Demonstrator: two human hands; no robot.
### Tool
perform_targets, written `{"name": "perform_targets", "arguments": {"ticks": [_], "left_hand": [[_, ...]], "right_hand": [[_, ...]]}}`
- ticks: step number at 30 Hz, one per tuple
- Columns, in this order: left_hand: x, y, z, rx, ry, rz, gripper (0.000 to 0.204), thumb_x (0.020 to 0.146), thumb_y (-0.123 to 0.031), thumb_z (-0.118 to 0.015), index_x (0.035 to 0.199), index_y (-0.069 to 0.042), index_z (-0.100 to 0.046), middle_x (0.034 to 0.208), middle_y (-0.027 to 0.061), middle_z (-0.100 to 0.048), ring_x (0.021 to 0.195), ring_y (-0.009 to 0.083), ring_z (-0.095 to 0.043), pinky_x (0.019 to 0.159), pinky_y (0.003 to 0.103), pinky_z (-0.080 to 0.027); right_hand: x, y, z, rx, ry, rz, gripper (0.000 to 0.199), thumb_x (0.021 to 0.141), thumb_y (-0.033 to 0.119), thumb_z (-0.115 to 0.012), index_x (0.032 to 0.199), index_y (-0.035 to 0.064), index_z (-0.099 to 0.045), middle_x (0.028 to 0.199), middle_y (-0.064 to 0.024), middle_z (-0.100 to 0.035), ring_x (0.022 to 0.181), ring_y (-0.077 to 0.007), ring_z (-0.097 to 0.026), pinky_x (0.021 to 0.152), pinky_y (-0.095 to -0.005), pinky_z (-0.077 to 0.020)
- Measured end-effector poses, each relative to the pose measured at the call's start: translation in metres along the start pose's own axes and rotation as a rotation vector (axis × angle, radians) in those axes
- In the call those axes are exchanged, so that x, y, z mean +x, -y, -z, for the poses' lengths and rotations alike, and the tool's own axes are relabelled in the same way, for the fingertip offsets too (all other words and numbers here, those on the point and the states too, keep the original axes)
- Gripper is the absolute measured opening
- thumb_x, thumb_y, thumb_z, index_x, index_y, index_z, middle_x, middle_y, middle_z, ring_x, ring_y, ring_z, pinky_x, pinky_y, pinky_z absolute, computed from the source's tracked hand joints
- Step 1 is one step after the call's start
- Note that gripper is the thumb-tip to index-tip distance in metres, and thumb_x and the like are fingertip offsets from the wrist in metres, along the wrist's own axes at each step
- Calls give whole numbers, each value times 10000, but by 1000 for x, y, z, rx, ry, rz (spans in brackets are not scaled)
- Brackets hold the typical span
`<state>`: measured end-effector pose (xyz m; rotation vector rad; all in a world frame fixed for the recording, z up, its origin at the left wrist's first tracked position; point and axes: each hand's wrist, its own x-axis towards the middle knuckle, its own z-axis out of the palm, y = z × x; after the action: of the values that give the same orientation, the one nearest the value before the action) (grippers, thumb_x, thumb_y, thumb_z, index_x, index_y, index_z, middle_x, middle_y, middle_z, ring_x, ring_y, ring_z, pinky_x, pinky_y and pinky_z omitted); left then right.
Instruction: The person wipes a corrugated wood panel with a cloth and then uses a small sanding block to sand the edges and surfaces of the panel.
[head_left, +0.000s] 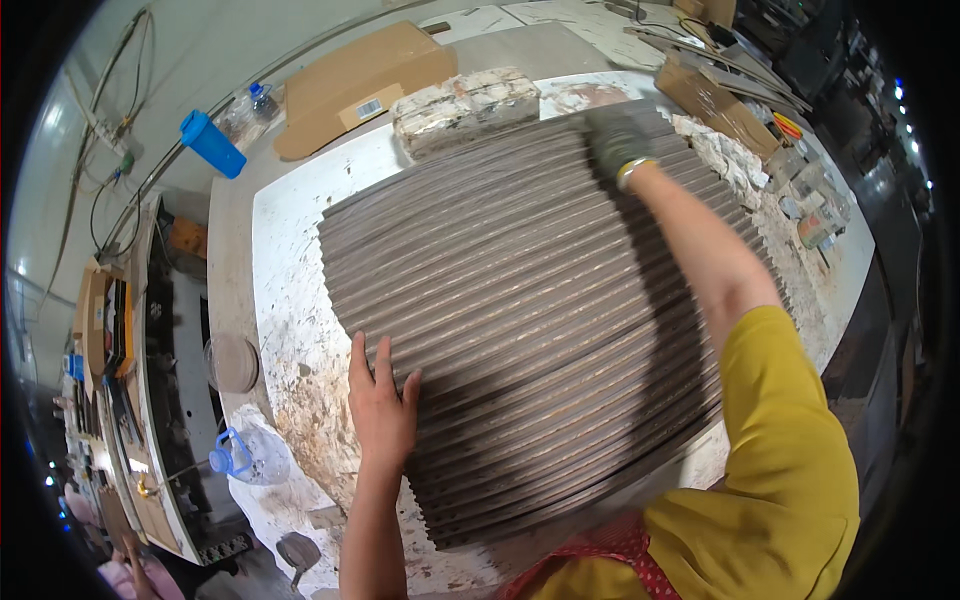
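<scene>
The ridged brown panel [535, 290] lies on the bench [290, 225], left hand [383, 410] spread at its left edge; the gloved right hand [617, 145], blurred over its far edge, I can't read as gripping or loose.

Bright light lit the table [285, 230]. The right arm [700, 245] cast a dark shadow down the panel [500, 260]; the right hand [612, 145], upper right, blurred. Edges bowed; corners went black.
</scene>
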<state>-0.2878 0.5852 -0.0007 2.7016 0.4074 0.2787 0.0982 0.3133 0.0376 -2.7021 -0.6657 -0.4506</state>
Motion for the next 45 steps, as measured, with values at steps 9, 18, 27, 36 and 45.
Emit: {"name": "perform_targets", "arguments": {"ticks": [9, 18, 27, 36, 45], "left_hand": [[2, 8, -8, -67, -72, -74, 566, 950, -267, -676, 1424, -8, -506, 1543, 306, -337, 1404, 469, -377, 1120, 493, -391], [-2, 10, -9, -158, -85, -53, 572, 965, -312, -657, 1435, -22, -505, 1548, 275, -326, 1358, 463, -413, 1084, 523, -401], [-2, 12, -10, -155, -43, 5, 592, 976, -375, -643, 1467, -86, -485, 1577, 199, -302, 1380, 436, -389, 1085, 521, -410], [-2, 13, -8, -148, -25, -19, 593, 982, -358, -643, 1466, -59, -477, 1579, 228, -283, 1391, 444, -368, 1088, 527, -411], [-1, 10, -6, -133, -38, -13, 579, 970, -357, -655, 1443, -64, -497, 1562, 213, -317, 1389, 421, -380, 1098, 517, -405]], "right_hand": [[-62, 89, -12, 11, 85, 432, 196, 902, 120, -572, 1080, 115, -655, 965, -177, -659, 918, -368, -638, 835, -483, -521], [-37, 271, -87, 249, 44, 793, 158, 921, 189, -586, 974, 150, -730, 873, -137, -682, 943, -326, -672, 829, -470, -514], [12, 156, -63, 35, 95, 266, 303, 951, 182, -563, 1226, 98, -658, 1214, -168, -654, 1143, -341, -607, 983, -451, -485], [2, 178, -63, 15, 87, 69, 246, 972, 243, -528, 1127, 123, -678, 1079, -174, -704, 1033, -370, -653, 932, -487, -496], [-24, 302, -60, 254, 174, 985, 265, 839, 128, -657, 1094, 151, -722, 1003, -183, -702, 945, -347, -692, 824, -461, -539]]}}
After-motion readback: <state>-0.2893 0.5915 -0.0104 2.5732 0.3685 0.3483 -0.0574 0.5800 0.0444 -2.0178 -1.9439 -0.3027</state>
